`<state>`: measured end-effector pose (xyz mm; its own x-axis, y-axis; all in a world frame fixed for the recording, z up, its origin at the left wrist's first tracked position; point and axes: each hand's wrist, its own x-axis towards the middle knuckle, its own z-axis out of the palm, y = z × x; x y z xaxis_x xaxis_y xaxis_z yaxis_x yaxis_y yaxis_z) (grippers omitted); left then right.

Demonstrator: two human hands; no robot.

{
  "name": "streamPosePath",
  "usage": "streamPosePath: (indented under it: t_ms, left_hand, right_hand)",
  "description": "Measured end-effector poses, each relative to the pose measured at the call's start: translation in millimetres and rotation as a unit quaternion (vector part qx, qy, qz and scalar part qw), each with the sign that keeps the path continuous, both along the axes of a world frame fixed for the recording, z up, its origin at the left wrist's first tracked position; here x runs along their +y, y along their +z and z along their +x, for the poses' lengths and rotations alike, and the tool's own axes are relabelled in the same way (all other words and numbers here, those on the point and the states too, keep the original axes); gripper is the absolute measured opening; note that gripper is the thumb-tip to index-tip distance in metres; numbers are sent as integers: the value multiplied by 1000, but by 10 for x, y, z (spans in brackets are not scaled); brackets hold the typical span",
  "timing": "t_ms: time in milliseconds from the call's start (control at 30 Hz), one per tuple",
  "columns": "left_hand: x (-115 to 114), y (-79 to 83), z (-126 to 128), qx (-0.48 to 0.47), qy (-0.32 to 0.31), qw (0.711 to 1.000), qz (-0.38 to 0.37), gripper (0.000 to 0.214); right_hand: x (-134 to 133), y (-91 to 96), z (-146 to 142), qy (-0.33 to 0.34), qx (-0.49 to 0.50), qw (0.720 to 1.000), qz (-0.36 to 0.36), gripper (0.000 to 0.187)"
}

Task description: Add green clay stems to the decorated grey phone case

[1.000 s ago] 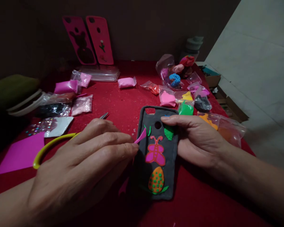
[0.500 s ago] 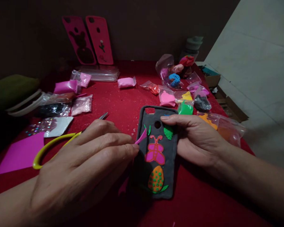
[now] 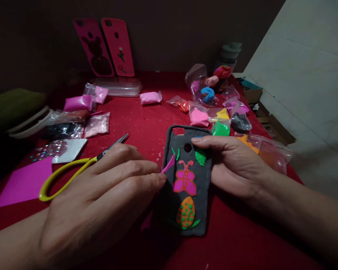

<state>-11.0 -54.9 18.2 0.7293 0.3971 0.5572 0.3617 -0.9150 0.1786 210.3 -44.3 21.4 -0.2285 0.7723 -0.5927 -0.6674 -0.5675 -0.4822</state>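
Observation:
A grey phone case (image 3: 186,210) lies flat on the red table (image 3: 141,123), decorated with a pink clay butterfly (image 3: 185,180), an orange dotted egg (image 3: 186,213) and green leaves. My right hand (image 3: 231,165) rests on the case's right edge and upper part, fingers laid across it, steadying it. My left hand (image 3: 107,198) is pinched on a thin pink tool (image 3: 168,164), whose tip touches the case's left edge beside the butterfly.
Yellow-handled scissors (image 3: 70,172) lie behind my left hand. Several small bags of coloured clay (image 3: 214,112) are scattered at the back and right. Two pink decorated cases (image 3: 107,47) lean on the wall. A pink sheet (image 3: 24,183) lies at the left.
My left hand has slid slightly back and right, uncovering more of the scissors' blades. The case and my right hand have barely moved.

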Motion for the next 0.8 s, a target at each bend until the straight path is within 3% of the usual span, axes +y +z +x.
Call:
streamPosePath:
  t_ms: [633,800]
  left_hand:
    - [5,-6,-22,3,-20,1000,-6,25]
    - [-46,-28,-26,-2,12,1000,-29,25]
  right_hand:
    - [-4,-4,21,5,0,1000,8,17]
    - [1,-4,26,13,5,1000,7,17]
